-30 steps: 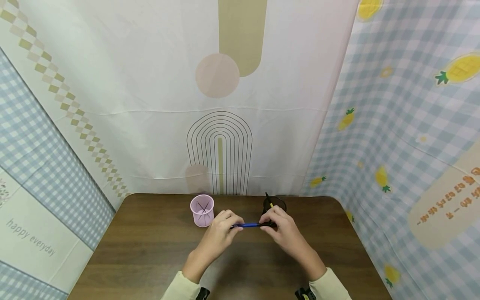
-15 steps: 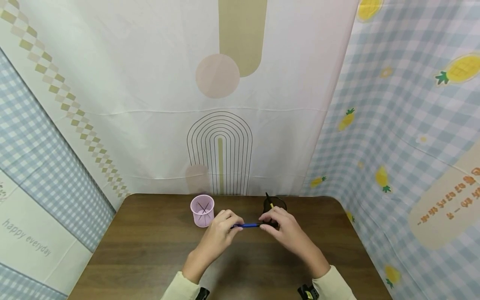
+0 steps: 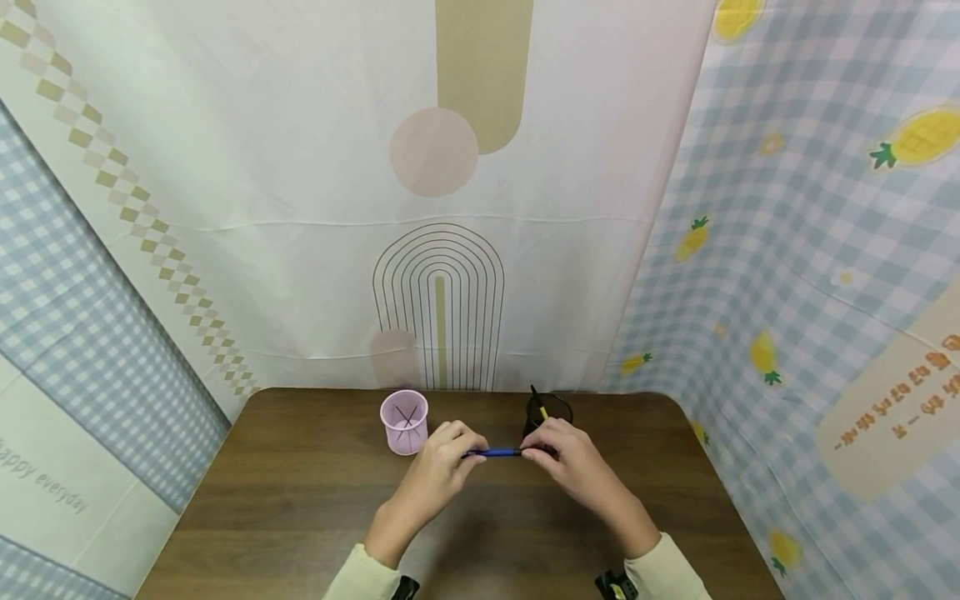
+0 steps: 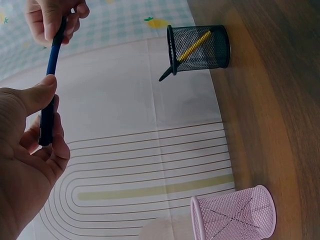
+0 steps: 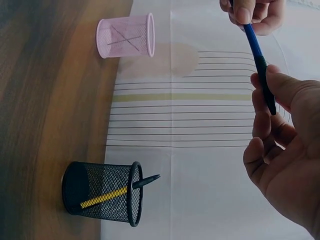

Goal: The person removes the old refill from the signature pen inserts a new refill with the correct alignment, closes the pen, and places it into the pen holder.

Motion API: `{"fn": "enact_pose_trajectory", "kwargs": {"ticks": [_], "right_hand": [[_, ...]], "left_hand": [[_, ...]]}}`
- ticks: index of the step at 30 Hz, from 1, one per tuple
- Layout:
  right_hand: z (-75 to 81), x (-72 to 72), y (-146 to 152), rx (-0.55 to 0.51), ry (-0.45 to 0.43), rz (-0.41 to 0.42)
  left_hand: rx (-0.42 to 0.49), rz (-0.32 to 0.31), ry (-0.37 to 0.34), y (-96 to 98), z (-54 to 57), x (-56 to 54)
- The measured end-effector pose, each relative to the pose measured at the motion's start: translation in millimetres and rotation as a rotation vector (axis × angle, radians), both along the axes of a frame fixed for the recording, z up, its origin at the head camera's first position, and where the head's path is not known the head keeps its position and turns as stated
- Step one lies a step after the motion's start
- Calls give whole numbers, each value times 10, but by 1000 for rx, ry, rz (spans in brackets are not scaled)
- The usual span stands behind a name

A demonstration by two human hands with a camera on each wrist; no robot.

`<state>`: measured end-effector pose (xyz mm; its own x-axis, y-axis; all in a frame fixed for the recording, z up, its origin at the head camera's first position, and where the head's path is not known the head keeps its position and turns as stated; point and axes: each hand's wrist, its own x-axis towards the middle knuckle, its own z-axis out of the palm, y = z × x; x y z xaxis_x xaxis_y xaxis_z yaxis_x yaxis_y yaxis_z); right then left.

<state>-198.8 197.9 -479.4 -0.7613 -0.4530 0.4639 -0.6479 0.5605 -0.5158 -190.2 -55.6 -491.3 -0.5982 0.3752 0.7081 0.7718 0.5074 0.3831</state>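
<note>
A blue pen (image 3: 501, 452) with a dark grip end spans level between both hands, held above the table. My left hand (image 3: 444, 460) pinches its blue end between thumb and fingers. At the dark tip end, my right hand (image 3: 568, 454) pinches it the same way, as the right wrist view shows with the thumb (image 5: 282, 82) on the barrel. Behind my right hand stands a black mesh pen cup (image 5: 102, 192) with a yellow and black pen (image 5: 107, 197) leaning in it. Left of my left hand is a pink mesh pen cup (image 3: 405, 422), no pen visible inside.
The brown wooden table (image 3: 300, 500) carries both cups near its back edge. A white printed cloth (image 3: 315, 167) hangs right behind it, and blue checked cloths (image 3: 787, 250) hang along the sides.
My right hand's fingers have closed in on the pen's dark end, and its forearm has shifted slightly right. The left hand and both cups stay in place.
</note>
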Motion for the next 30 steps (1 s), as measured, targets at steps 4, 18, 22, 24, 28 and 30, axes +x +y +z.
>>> {"fn": "enact_pose_trajectory", "kwargs": {"ticks": [4,18,22,24,28,30], "right_hand": [[-16,9,-14,-20,29,7],[-70,20,-39,-57,68,11],[-82,23,-43,-55,86,8],[-83,26,-45,-52,90,4],[-69,31,-50,-47,78,-14],[-58,33,-46,-40,64,-27]], "left_hand": [[-4,2,-7,-3,5,4],[-17,10,-48,-12,8,7],[-16,10,-50,-13,8,7],[-15,12,-52,-13,6,5],[-8,15,-48,-13,5,0],[-6,16,-40,-12,8,-4]]}}
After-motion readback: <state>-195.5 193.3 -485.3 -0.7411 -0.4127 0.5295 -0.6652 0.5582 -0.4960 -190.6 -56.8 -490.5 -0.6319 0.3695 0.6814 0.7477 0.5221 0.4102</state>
